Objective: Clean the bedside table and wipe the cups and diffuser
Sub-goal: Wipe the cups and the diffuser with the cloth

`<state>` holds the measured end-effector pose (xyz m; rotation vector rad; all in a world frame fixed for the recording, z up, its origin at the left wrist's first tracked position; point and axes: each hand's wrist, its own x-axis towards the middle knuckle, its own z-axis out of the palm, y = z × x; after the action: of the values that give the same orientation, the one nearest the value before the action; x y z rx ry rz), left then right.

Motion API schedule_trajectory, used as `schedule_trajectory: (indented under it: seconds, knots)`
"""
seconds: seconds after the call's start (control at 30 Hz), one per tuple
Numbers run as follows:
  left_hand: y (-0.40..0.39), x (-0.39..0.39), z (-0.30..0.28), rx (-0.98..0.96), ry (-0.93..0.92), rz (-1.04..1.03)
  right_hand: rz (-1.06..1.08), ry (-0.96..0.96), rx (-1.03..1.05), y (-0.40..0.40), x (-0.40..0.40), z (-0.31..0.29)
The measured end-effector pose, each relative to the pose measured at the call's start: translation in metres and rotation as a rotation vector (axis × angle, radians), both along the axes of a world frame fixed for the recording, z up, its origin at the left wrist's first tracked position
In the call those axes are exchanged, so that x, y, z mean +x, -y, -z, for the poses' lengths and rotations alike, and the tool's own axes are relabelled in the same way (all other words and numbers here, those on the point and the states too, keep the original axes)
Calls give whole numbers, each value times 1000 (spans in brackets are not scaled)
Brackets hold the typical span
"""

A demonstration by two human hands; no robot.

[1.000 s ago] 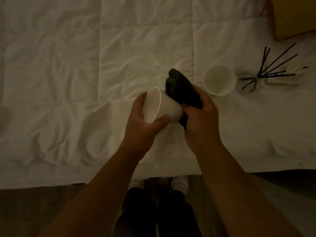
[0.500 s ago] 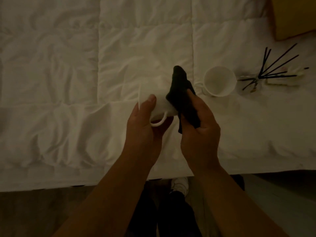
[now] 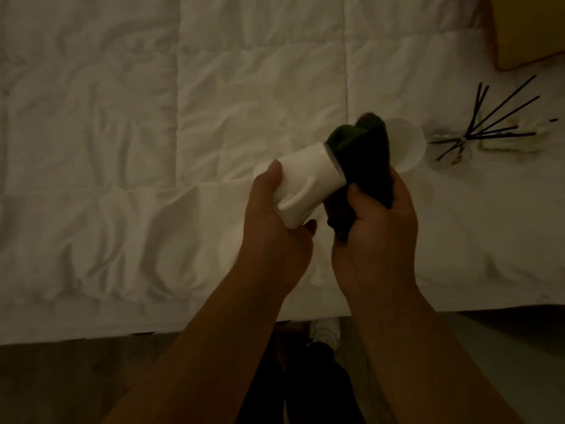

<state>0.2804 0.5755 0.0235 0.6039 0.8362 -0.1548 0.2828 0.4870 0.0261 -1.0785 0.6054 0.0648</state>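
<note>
My left hand grips a white cup held on its side above the bed, handle facing me. A dark green cloth covers the cup's right end, and my right hand holds that cloth bunched against it. Behind the cloth a second white cup lies on the bedding, partly hidden. Further right lies a glass reed diffuser on its side, its black sticks fanned out.
The white quilted duvet spreads across the whole upper view, its near edge running along the bottom third. A yellow-brown object sits at the top right corner. Dark floor and my shoes show below the bed edge.
The cup has been turned in my left hand, so its handle now faces me. The cloth has moved from the cup's side onto its right end.
</note>
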Motion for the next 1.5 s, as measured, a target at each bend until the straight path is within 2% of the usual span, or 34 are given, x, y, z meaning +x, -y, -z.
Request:
schedule_trajectory:
  seconds: [0.07, 0.13, 0.23, 0.33, 0.43, 0.53, 0.6, 0.63, 0.7, 0.8, 0.9, 1.0, 1.13, 1.2, 1.23, 1.3, 1.37, 1.43, 1.47, 1.5]
  knots:
    - [3, 4, 0, -89, 18, -70, -31, -13, 49, -7, -5, -2]
    - [1, 12, 1, -77, 62, -104, -78, -17, -16, -9, -9, -5]
    - [-8, 22, 6, 157, 137, -23, -166, 2, -35, -10, -13, -11]
    - [-21, 23, 10, 443, 273, 189, -197, 32, -48, -9, -19, -14]
    - [-38, 18, 10, 561, 355, 426, -182, 156, -325, 6, -7, -20]
    - [-40, 11, 12, 729, 479, 671, -438, 380, -775, 11, 7, -20]
    - [-40, 6, 11, 736, 478, 736, -553, 475, -923, 9, 10, -15]
    - [-41, 3, 11, 737, 473, 759, -585, 459, -916, 9, 14, -15]
    - [-48, -1, 9, 793, 478, 839, -619, 330, -770, 11, 25, -16]
    - [-56, -5, 7, 965, 563, 984, -575, 70, -307, 21, 40, -12]
    - [-62, -5, 5, 1091, 665, 1032, -484, -121, 93, 26, 38, -2]
    - [-69, 1, 2, 1143, 675, 1112, -419, -263, 301, 26, 31, 10]
    - [-64, 6, 2, 1225, 647, 1262, -309, -208, 223, 25, 24, 17]
    - [-58, 10, 1, 1130, 632, 1285, -208, -131, 157, 21, 21, 15]
    - [-54, 11, -1, 1061, 621, 1260, -166, -91, 133, 20, 19, 15]
    - [-43, 15, -5, 956, 525, 1073, -113, -13, 95, 18, 15, 15]
    - [-33, 19, -6, 978, 384, 881, -127, 97, 26, 17, 12, 14]
    - [-32, 24, -7, 1124, 269, 948, -200, 226, -102, 19, 9, 13]
    - [-34, 27, -7, 1107, 229, 1028, -241, 283, -179, 22, 6, 13]
    - [-38, 29, -7, 1007, 200, 1083, -278, 328, -245, 25, 3, 13]
